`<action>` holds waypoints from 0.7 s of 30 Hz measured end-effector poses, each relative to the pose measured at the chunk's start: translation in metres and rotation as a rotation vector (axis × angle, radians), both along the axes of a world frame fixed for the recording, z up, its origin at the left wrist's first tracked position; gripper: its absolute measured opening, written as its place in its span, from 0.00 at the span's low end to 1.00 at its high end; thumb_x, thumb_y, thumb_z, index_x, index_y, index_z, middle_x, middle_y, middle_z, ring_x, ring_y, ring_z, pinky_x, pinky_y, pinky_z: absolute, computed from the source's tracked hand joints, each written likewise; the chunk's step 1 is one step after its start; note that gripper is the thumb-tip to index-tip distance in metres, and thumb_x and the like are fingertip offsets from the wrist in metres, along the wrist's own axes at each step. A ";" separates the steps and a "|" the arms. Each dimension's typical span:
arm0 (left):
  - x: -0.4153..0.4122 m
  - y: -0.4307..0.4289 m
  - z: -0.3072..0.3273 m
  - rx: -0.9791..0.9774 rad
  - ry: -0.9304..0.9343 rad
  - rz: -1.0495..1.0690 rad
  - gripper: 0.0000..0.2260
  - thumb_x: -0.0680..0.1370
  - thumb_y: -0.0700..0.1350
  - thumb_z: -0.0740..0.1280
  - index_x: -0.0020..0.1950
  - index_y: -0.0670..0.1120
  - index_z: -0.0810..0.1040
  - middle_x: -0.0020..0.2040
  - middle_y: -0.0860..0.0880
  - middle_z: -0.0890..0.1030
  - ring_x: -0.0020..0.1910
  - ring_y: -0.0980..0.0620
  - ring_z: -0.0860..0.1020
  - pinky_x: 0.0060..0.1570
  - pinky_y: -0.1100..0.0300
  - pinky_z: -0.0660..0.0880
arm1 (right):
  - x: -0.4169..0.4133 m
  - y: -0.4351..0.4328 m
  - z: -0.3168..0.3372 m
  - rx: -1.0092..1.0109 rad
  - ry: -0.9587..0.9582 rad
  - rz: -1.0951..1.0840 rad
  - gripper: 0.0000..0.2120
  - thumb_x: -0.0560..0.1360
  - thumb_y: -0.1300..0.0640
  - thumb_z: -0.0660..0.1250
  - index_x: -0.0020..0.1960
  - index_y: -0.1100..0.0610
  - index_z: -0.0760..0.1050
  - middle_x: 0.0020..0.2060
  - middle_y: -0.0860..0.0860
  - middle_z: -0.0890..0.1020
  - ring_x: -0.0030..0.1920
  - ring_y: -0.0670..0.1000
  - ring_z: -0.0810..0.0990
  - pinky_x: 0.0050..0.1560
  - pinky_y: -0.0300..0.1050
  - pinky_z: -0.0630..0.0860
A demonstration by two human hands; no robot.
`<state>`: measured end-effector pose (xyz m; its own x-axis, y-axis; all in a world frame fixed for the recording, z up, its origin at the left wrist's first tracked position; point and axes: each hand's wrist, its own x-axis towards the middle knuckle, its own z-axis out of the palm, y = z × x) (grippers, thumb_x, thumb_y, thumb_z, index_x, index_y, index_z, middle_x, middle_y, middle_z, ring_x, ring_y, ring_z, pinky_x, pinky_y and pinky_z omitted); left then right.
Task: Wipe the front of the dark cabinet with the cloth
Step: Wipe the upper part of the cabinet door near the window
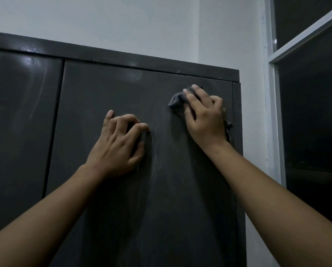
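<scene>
Grey cloth (177, 102), one, bunched under right hand (203, 116), which grips and presses it on dark cabinet (171, 209). Left hand (117, 145) alongside: fingers curled, tips on same door, holding nothing. Two doors; window (311, 112) beyond right hand.

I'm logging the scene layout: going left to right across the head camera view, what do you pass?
Left cabinet door → left hand → cloth → right hand → white wall → window.

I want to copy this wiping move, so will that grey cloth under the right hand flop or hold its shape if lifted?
Probably floppy: the cloth bunches in soft folds beside the right hand, and an end dangles near the wrist. Likely light, since one hand holds it against the cabinet.
</scene>
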<state>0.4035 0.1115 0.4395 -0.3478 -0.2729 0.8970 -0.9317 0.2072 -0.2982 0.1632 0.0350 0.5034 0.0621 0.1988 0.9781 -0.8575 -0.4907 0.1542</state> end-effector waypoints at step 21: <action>0.015 0.013 0.002 0.009 -0.022 -0.035 0.20 0.78 0.54 0.60 0.68 0.53 0.75 0.67 0.53 0.76 0.71 0.51 0.71 0.77 0.42 0.48 | 0.018 0.005 -0.023 -0.140 0.523 0.023 0.16 0.83 0.50 0.65 0.70 0.41 0.76 0.70 0.45 0.77 0.48 0.59 0.76 0.48 0.58 0.77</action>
<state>0.4182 0.1241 0.4420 -0.3767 -0.2681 0.8867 -0.9171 0.2424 -0.3164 0.1813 0.0395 0.4805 0.5277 0.3318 0.7820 -0.6380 -0.4530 0.6227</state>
